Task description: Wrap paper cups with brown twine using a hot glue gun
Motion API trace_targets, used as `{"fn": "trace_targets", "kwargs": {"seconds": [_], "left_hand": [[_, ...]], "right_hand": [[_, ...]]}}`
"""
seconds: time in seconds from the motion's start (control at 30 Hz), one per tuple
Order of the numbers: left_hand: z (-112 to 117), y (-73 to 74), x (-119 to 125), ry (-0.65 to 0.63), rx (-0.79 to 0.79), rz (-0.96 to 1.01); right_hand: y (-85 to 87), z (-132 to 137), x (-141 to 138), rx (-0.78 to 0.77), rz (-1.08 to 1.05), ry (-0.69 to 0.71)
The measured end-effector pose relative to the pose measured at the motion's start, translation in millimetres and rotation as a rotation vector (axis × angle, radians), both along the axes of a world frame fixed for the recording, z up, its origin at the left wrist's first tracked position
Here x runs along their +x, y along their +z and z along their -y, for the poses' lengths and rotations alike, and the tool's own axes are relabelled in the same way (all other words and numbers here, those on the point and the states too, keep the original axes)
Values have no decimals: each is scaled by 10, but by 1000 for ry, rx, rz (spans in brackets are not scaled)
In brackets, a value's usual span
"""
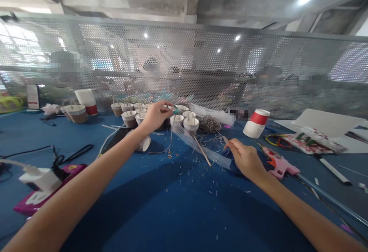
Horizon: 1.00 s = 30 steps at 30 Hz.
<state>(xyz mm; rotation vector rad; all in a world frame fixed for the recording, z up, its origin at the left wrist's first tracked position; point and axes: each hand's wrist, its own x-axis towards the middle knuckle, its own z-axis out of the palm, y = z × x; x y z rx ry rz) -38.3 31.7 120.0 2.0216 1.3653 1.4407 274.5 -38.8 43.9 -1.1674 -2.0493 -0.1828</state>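
Observation:
My left hand (157, 116) reaches over a group of small paper cups (191, 125) and pinches a small green piece (176, 110). Below the green piece a thin cord (171, 137) hangs toward the table. My right hand (245, 158) is closed around a light-brown, stick-like piece (225, 140), only whose tip shows. Just left of that hand lie a clear plastic ruler (222, 160) and a thin wooden stick (203, 152). A ball of grey-brown twine (209, 124) sits behind them. One cup (143, 144) lies on its side under my left forearm.
Right of my right hand lies a pink glue gun (280, 163). Stacked cups (257, 123) stand behind it. On the left is a purple power strip (37, 200) with a white plug. Scraps litter the blue table (184, 213); a perforated metal screen (178, 60) stands behind.

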Motion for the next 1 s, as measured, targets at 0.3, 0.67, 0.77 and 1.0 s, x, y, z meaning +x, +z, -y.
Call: {"fn": "trace_targets", "kwargs": {"seconds": [0.3, 0.67, 0.77, 1.0], "left_hand": [[144, 13, 174, -307, -243, 179], [268, 27, 268, -525, -265, 130], [300, 35, 272, -560, -244, 104], [325, 51, 285, -547, -197, 62]], "right_hand": [[38, 28, -8, -92, -55, 94], [58, 43, -15, -90, -36, 103], [55, 28, -8, -64, -11, 98], [43, 10, -5, -34, 7, 85]]}}
